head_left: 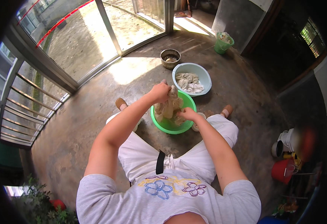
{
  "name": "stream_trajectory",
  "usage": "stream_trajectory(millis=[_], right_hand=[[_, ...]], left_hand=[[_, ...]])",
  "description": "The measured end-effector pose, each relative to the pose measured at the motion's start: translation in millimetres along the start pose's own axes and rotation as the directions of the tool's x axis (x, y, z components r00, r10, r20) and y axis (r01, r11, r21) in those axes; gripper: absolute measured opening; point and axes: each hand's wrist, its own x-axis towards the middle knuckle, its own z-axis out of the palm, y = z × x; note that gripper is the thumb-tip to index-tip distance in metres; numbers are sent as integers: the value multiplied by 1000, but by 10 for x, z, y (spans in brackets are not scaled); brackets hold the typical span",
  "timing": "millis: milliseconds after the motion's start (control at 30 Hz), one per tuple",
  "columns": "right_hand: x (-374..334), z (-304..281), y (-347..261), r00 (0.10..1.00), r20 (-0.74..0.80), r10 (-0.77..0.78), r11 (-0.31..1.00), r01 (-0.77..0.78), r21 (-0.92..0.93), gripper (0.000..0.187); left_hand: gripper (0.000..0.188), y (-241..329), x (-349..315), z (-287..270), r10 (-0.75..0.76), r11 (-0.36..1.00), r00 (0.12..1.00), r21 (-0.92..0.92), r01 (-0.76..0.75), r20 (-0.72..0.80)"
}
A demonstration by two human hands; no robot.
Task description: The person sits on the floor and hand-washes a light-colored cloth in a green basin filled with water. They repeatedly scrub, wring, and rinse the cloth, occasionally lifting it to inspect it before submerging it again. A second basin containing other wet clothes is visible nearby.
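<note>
A wet beige cloth (167, 109) hangs bunched over a bright green basin (174, 130) on the floor between my legs. My left hand (161, 92) is closed round the cloth's upper part, raised above the basin's far left rim. Lower down, inside the right side of the basin, my right hand (187, 114) grips another part of the same cloth. Its fingertips are partly hidden by the folds. Just beyond the green basin stands a pale blue basin (206, 88) with crumpled whitish and beige cloths (189, 82) in it.
Behind the basins sits a dark metal pot (170, 58). A green bin (222, 45) stands near the far wall. Off to the right are a red bucket (282, 171) and white buckets (287, 139). Glass sliding doors (107, 37) and a railing (31, 102) border the left side.
</note>
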Motion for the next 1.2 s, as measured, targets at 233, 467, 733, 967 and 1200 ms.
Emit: stream_trajectory(millis=[233,467,733,967,1200], right_hand=[[58,-607,-788,858,-391,-333,835,461,300,28],[-97,-711,-1072,931,-23,-365,792,323,518,35],[-226,-972,-805,942,-4,-336,835,296,-463,52],[-330,-1820,-938,862,-72,-501,688,346,-638,31],[-841,-2034,-1835,722,-294,-626,698,350,-625,24]], left_hand=[[42,212,61,-435,304,948,953,-95,-304,-10],[35,292,197,-912,487,874,873,26,-486,-34],[40,333,-79,-1616,362,882,887,-202,-425,-286],[49,-231,-149,-1250,382,869,919,375,-321,-97],[24,-333,-72,-1340,389,911,877,260,-321,-283]])
